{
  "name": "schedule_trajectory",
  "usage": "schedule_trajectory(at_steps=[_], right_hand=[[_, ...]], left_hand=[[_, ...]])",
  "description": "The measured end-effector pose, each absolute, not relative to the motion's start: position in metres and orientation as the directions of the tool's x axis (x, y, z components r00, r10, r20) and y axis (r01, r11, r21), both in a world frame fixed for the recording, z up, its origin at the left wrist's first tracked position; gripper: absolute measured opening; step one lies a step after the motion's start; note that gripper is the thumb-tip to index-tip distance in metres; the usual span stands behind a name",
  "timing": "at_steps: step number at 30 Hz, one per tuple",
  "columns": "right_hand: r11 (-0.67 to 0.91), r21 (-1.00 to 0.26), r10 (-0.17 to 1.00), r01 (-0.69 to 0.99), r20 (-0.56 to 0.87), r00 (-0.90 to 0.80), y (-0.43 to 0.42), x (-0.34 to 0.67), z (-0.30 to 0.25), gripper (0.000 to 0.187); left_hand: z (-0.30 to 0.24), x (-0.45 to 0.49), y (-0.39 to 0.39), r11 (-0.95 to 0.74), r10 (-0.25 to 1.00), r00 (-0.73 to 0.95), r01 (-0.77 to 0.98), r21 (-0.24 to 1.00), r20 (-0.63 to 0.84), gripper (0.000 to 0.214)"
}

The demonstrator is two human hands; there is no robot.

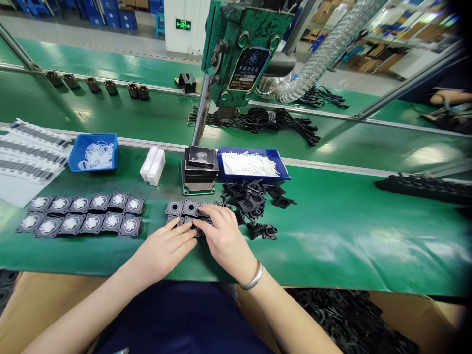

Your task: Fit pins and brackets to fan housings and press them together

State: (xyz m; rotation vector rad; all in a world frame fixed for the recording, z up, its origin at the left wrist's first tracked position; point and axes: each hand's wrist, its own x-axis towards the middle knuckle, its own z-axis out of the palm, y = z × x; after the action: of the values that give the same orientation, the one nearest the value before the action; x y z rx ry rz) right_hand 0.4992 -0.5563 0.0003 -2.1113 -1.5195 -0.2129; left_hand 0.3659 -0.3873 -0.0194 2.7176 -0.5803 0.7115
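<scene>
My left hand [160, 248] lies with its fingers stretched out over the near row of black square plastic frames [174, 207] with round ring centres. Bent over the right end of these rows, my right hand [226, 238] has its thumb and fingertips about one frame, which they partly cover. A metal bangle [254, 276] circles the right wrist. Beside that hand is a loose heap of similar black plastic parts [252, 199]. To the left lie two rows of black frames with white impellers [92, 222].
Behind my hands stands a green hand press [239, 59] over a stacked metal block [201, 172]. Blue trays hold white rings [98, 156] and white strips [250, 164]. White blocks [152, 166], black cables [273, 120] and copper-wound parts [93, 84] lie around. Below right, a carton holds black parts [346, 319].
</scene>
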Motion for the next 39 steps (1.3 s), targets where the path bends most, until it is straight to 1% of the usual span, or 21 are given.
schedule_trajectory(at_steps=[1,2,3,4,6,7,8,9,11,14,16,17,19,20,21,22,24,26,28,33,39], right_hand=[[-0.231,-0.327,0.831,0.916,0.423,0.361,-0.557,0.499,0.002,0.028],[-0.232,-0.341,0.824,0.911,0.428,0.37,-0.558,0.499,0.004,0.031],[-0.232,-0.361,0.815,0.903,0.435,0.384,-0.558,0.499,0.006,0.033],[-0.231,-0.387,0.804,0.893,0.441,0.399,-0.558,0.499,0.009,0.035],[-0.211,-0.451,0.789,0.867,0.445,0.424,-0.556,0.498,0.013,0.032],[-0.193,-0.49,0.786,0.85,0.442,0.433,-0.554,0.497,0.014,0.027],[-0.17,-0.53,0.786,0.831,0.435,0.439,-0.551,0.495,0.015,0.022],[-0.144,-0.571,0.788,0.808,0.428,0.443,-0.548,0.493,0.016,0.019],[-0.09,-0.648,0.789,0.756,0.417,0.452,-0.541,0.488,0.017,0.017],[-0.03,-0.751,0.776,0.66,0.398,0.489,-0.531,0.482,0.019,0.009],[-0.019,-0.792,0.766,0.61,0.381,0.518,-0.526,0.481,0.019,0.003],[-0.03,-0.798,0.762,0.602,0.371,0.53,-0.525,0.482,0.019,0.005],[-0.09,-0.771,0.769,0.63,0.349,0.536,-0.524,0.486,0.017,0.006],[-0.126,-0.742,0.785,0.659,0.332,0.523,-0.524,0.488,0.016,0.005],[-0.158,-0.707,0.806,0.69,0.311,0.503,-0.523,0.49,0.014,0.005],[-0.182,-0.672,0.827,0.718,0.29,0.481,-0.523,0.491,0.013,0.005],[-0.211,-0.615,0.855,0.759,0.26,0.448,-0.52,0.492,0.008,0.006],[-0.234,-0.569,0.855,0.788,0.267,0.446,-0.517,0.491,0.005,0.006],[-0.25,-0.526,0.844,0.813,0.293,0.449,-0.513,0.49,0.002,0.004],[-0.233,-0.471,0.833,0.851,0.356,0.424,-0.515,0.488,0.002,0.015],[-0.206,-0.447,0.828,0.87,0.395,0.399,-0.53,0.484,0.005,0.017]], left_hand=[[-0.019,0.365,-0.386,-0.879,-0.276,0.81,-0.43,0.204,0.518,0.03],[-0.017,0.364,-0.384,-0.879,-0.212,0.828,-0.394,0.269,0.52,0.031],[-0.014,0.363,-0.383,-0.876,-0.11,0.849,-0.329,0.354,0.517,0.03],[-0.011,0.362,-0.382,-0.856,0.022,0.864,-0.243,0.455,0.503,0.028],[-0.002,0.36,-0.382,-0.732,0.309,0.856,-0.064,0.679,0.414,0.023],[0.002,0.36,-0.383,-0.628,0.423,0.838,-0.003,0.778,0.345,0.019],[0.006,0.36,-0.384,-0.514,0.5,0.823,0.03,0.857,0.271,0.016],[0.009,0.361,-0.387,-0.406,0.543,0.814,0.04,0.913,0.206,0.014],[0.013,0.363,-0.392,-0.26,0.567,0.814,0.033,0.965,0.125,0.013],[0.016,0.368,-0.399,-0.193,0.572,0.813,0.003,0.981,0.11,0.013],[0.015,0.37,-0.4,-0.181,0.578,0.808,-0.014,0.983,0.118,0.012],[0.015,0.37,-0.4,-0.187,0.583,0.803,-0.019,0.982,0.126,0.012],[0.013,0.368,-0.397,-0.285,0.591,0.781,-0.032,0.958,0.202,0.012],[0.011,0.365,-0.395,-0.39,0.579,0.765,-0.043,0.92,0.282,0.014],[0.008,0.361,-0.392,-0.518,0.537,0.753,-0.062,0.853,0.381,0.019],[0.004,0.358,-0.389,-0.649,0.454,0.751,-0.089,0.755,0.479,0.024],[-0.006,0.349,-0.384,-0.844,0.212,0.769,-0.167,0.51,0.603,0.032],[-0.016,0.342,-0.382,-0.918,-0.002,0.783,-0.247,0.309,0.621,0.035],[-0.025,0.337,-0.381,-0.942,-0.106,0.787,-0.275,0.193,0.608,0.035],[-0.032,0.335,-0.379,-0.966,-0.151,0.811,-0.241,0.088,0.565,0.033],[-0.033,0.334,-0.375,-0.977,-0.159,0.83,-0.208,0.033,0.535,0.037]])
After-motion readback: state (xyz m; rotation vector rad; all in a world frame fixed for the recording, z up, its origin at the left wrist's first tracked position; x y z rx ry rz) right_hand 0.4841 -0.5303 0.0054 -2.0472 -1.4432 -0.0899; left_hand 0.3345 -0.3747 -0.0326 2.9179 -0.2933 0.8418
